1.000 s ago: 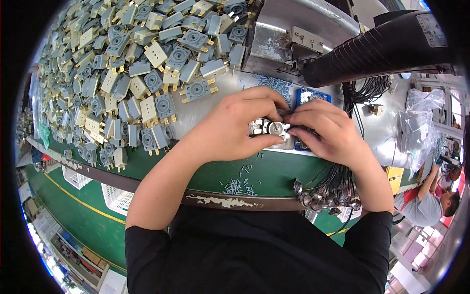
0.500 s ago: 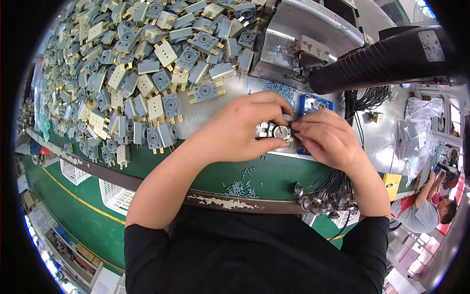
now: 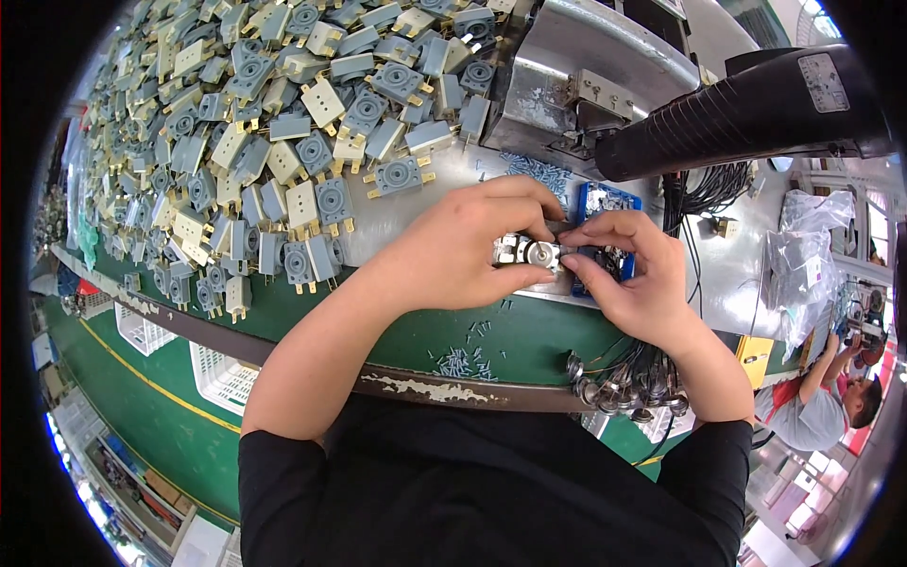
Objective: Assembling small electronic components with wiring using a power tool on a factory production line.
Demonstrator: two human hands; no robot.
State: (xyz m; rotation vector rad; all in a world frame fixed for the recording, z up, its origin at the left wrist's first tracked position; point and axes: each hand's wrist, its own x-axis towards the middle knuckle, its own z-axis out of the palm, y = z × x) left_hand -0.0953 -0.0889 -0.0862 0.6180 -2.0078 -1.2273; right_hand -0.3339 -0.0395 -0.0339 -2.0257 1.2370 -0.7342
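Observation:
Both of my hands meet over a small silvery metal part with a round centre (image 3: 531,253). My left hand (image 3: 463,248) wraps it from the left, thumb below and fingers above. My right hand (image 3: 631,269) pinches its right end with thumb and fingertips. The part sits just above a metal plate on the green bench, in front of a blue fixture (image 3: 605,203). Which small piece my right fingertips press is hidden.
A large heap of grey and cream plastic housings with brass tabs (image 3: 274,123) covers the bench to the left. A black tool barrel (image 3: 746,113) hangs at upper right over a metal frame (image 3: 586,66). Small screws (image 3: 463,359) lie near the bench edge (image 3: 425,386). Another person (image 3: 831,402) sits far right.
My hands stay together on the metal part. The view has shifted slightly, so the heap and hands sit a little lower and to the right.

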